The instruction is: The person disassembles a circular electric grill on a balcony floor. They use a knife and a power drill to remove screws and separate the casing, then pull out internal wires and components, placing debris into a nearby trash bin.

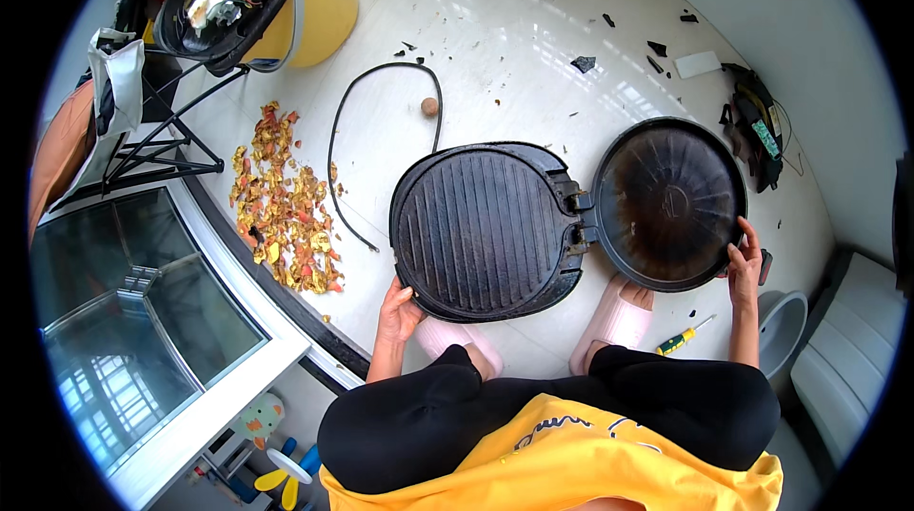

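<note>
A round black electric grill lies folded flat on the white floor in front of me. Its ribbed lower plate (481,230) is on the left and its dark, stained lid plate (671,201) on the right, joined by a hinge (576,220). My left hand (398,309) grips the near left rim of the ribbed plate. My right hand (744,265) holds the right rim of the lid. I crouch over it in black trousers, a yellow shirt and pink slippers (619,316).
A yellow-handled screwdriver (681,340) lies by my right foot. A black cord (367,130), a small brown ball (429,106) and a pile of orange-yellow scraps (286,201) lie left. Black fragments dot the floor; a black pack (757,125) sits right, a glass door sill (276,292) left.
</note>
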Demonstrator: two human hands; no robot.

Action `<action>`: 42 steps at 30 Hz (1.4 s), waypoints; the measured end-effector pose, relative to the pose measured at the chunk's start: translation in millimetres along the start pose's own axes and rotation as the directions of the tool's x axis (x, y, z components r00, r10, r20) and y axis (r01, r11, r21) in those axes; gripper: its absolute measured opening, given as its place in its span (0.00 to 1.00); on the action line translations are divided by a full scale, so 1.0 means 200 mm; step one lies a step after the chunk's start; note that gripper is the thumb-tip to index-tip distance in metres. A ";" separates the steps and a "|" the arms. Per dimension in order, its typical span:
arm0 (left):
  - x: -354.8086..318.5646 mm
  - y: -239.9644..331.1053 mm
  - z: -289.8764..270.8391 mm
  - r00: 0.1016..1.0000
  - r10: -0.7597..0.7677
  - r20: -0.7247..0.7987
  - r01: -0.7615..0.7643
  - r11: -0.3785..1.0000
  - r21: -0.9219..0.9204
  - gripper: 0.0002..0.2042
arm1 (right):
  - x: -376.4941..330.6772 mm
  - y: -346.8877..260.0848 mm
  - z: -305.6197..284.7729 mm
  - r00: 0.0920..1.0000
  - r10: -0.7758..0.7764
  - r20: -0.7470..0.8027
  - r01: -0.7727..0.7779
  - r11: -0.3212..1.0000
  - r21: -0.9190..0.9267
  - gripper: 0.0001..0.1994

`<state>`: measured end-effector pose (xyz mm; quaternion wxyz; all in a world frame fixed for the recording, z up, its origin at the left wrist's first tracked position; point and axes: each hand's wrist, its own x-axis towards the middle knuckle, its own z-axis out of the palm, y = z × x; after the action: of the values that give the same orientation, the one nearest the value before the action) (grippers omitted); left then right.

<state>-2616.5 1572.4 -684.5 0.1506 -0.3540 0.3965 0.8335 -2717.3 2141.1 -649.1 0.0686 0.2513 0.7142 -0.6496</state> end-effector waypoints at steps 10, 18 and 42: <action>0.03 0.10 0.03 0.968 -0.250 0.004 0.247 0.958 0.145 0.22 | 0.30 -0.34 0.00 0.947 0.251 0.201 0.114 0.322 -0.940 0.16; -0.02 0.38 0.15 0.936 -0.014 -0.351 0.325 0.413 0.850 0.23 | 1.27 -0.45 0.61 0.780 -0.495 0.382 0.591 0.383 -0.710 0.16; 1.21 -0.05 1.50 0.971 -0.201 0.131 0.233 0.918 -0.320 0.14 | 1.21 -0.35 1.12 0.780 -0.406 0.475 0.619 0.607 -0.498 0.14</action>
<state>-2923.2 1802.7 -731.8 0.1989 -0.3756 0.2005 0.8827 -3008.5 1988.3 -722.9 0.0695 -0.1123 0.9095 -0.3940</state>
